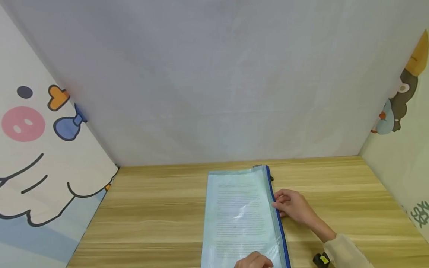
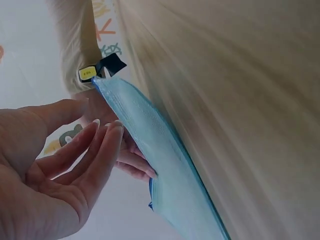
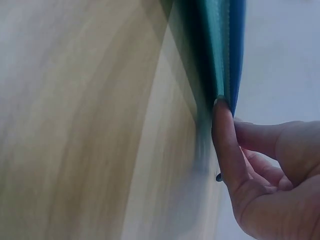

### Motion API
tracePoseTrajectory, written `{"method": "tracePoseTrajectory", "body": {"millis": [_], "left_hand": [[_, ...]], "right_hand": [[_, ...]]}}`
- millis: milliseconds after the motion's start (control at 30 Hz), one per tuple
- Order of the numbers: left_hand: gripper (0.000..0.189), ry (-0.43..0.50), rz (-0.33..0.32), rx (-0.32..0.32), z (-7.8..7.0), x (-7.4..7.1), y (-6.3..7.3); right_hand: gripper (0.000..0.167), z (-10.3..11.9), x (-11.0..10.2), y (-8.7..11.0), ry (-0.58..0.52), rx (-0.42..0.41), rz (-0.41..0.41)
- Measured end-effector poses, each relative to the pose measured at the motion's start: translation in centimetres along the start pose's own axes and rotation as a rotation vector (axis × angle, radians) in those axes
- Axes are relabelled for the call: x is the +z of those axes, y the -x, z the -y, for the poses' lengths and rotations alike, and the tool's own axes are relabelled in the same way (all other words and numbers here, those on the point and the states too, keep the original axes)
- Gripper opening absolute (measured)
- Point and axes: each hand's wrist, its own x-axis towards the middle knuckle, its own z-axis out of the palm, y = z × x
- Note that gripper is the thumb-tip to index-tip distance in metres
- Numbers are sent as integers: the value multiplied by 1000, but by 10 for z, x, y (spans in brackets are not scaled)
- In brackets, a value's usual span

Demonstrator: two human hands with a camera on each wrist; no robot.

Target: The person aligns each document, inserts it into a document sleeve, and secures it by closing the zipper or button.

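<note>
A pale blue translucent zip document pouch (image 1: 239, 219) with a printed sheet showing through it lies on the wooden table. Its dark blue zip edge (image 1: 283, 238) runs down the right side, and a small black zip pull (image 1: 272, 179) sits near the far end. My right hand (image 1: 295, 206) pinches that edge between thumb and fingers; in the right wrist view a fingertip (image 3: 220, 112) lies along the pouch's underside. Over the pouch's near part is my left hand (image 1: 254, 260), partly cut off by the frame. In the left wrist view its fingers (image 2: 102, 155) are loosely bent and hold nothing.
The wooden table (image 1: 151, 212) extends to both sides of the pouch. A pale curtain (image 1: 218, 82) closes off the back, with cartoon-printed panels (image 1: 43, 175) at left and right. A black wrist device with a yellow label (image 1: 321, 259) is at my right sleeve.
</note>
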Motion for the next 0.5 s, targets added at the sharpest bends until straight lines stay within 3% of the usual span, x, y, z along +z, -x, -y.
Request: {"method": "tracePoseTrajectory", "body": {"millis": [233,367,500], "left_hand": [[29,-206,-130,8,13,3,2],[59,-275,-197,106,27,6,3],[77,-321,-196,179,36,5,5]], "right_hand": [[17,-2,-5,1,57,-27,-23],[17,-3,-5,1,105,-31,-42],[18,-1,-4,1,167,-28,-65]]}}
